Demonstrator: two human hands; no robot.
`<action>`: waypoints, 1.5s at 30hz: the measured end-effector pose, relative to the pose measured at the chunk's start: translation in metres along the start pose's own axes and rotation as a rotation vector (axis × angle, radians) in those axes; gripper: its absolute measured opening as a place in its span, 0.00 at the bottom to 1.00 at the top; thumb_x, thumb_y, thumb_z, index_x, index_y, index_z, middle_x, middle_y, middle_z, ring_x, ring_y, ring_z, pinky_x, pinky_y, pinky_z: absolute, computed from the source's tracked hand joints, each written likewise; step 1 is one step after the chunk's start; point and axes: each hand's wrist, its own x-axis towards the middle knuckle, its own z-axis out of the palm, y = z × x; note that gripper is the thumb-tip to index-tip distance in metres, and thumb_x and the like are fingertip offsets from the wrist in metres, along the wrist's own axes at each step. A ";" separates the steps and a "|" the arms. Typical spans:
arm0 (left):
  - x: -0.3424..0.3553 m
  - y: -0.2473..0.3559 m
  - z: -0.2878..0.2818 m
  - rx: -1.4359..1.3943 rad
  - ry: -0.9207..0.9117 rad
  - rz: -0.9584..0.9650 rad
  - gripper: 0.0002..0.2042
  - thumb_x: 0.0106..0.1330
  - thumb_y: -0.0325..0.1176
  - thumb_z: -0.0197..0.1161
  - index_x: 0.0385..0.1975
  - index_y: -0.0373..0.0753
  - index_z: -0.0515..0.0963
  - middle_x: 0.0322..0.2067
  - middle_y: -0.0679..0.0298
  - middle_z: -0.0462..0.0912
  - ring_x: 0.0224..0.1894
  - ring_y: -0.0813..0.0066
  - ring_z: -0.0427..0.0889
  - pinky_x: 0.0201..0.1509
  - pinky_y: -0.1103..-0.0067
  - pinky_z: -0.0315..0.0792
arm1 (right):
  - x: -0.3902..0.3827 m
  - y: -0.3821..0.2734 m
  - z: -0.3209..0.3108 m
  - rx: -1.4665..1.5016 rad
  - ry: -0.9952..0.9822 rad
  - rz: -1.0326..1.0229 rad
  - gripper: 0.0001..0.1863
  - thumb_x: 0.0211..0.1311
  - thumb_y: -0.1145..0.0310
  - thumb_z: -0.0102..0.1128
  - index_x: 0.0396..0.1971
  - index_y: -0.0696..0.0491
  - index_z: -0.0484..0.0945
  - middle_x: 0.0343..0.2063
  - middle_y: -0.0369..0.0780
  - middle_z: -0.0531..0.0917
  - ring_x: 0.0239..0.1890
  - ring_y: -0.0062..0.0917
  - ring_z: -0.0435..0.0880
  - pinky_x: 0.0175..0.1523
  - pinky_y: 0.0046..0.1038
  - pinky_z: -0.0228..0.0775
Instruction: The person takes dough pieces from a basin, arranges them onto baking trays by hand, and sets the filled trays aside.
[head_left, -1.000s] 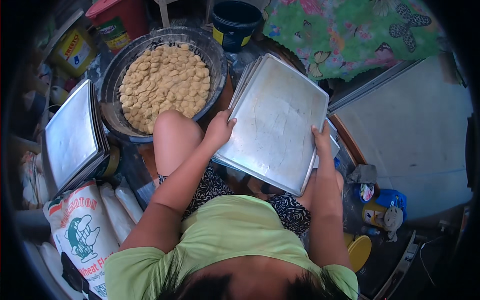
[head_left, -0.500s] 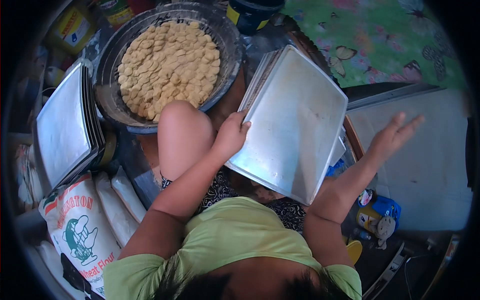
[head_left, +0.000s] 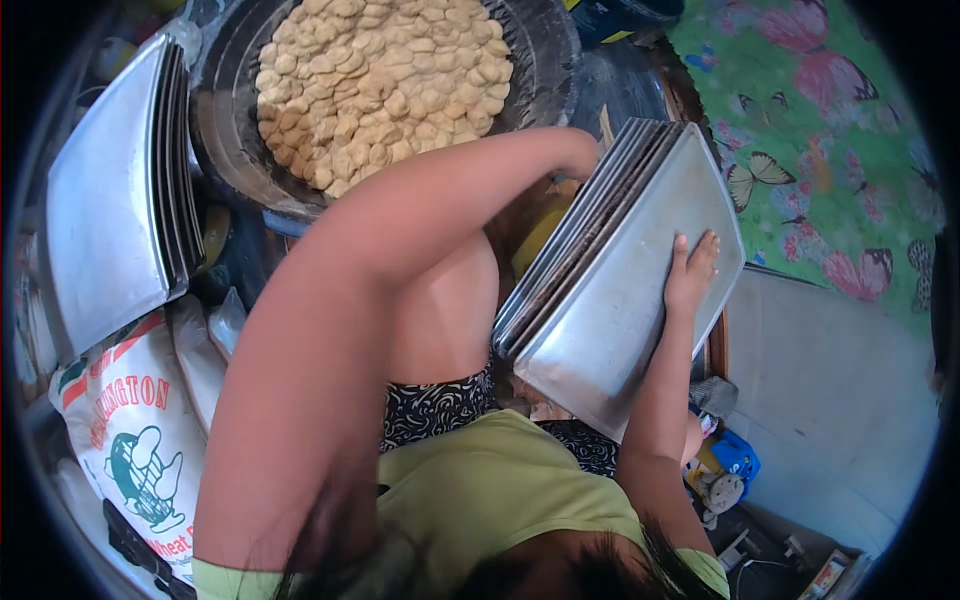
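Observation:
A stack of several silver metal baking trays (head_left: 620, 330) stands tilted over my lap, with its layered edges facing up and left. My right hand (head_left: 692, 265) lies on the top tray's face, fingers stretched out and apart. My left hand (head_left: 578, 158) reaches across to the stack's upper left side; its fingers are hidden. Beyond my knee is a large dark tub (head_left: 540, 70) filled with many flat, pale tan dough pieces (head_left: 385, 75).
At the left, a second tray stack (head_left: 105, 190) rests near white sacks (head_left: 135, 420). A green butterfly-patterned cloth (head_left: 800, 210) covers the upper right, above a pale panel (head_left: 820, 370). A dark bucket (head_left: 620, 15) stands behind the tub, and assorted containers (head_left: 730, 455) sit at lower right.
My left arm has swung up and right across the tub's near side. My right hand lifted off the stack and now lies on the top tray. The stack has tilted, showing more edges.

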 end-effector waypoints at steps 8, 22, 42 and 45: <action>0.053 -0.022 0.029 -0.926 -0.148 -0.145 0.07 0.51 0.23 0.63 0.27 0.25 0.78 0.29 0.49 0.80 0.29 0.61 0.81 0.26 0.71 0.76 | 0.005 0.011 0.003 0.052 0.014 0.006 0.38 0.65 0.44 0.39 0.64 0.59 0.51 0.65 0.52 0.51 0.69 0.40 0.45 0.69 0.43 0.28; 0.058 -0.015 0.030 -0.406 -0.135 0.064 0.11 0.52 0.23 0.58 0.35 0.25 0.77 0.33 0.49 0.80 0.28 0.59 0.82 0.26 0.74 0.78 | 0.007 0.015 0.001 0.091 0.033 -0.031 0.34 0.67 0.51 0.42 0.63 0.62 0.53 0.65 0.52 0.52 0.69 0.38 0.47 0.70 0.33 0.34; 0.055 0.001 0.024 -0.379 0.121 0.013 0.21 0.49 0.51 0.64 0.38 0.43 0.80 0.52 0.50 0.68 0.59 0.44 0.59 0.56 0.54 0.59 | 0.006 0.012 0.002 0.125 0.039 -0.029 0.36 0.65 0.47 0.41 0.63 0.60 0.54 0.64 0.54 0.54 0.68 0.42 0.48 0.69 0.42 0.31; 0.050 0.008 0.021 -0.429 0.138 -0.017 0.21 0.49 0.51 0.64 0.39 0.45 0.80 0.52 0.50 0.68 0.58 0.45 0.60 0.54 0.49 0.57 | 0.006 0.012 -0.001 0.122 0.042 -0.018 0.36 0.65 0.47 0.41 0.63 0.60 0.54 0.64 0.54 0.54 0.68 0.42 0.48 0.69 0.42 0.31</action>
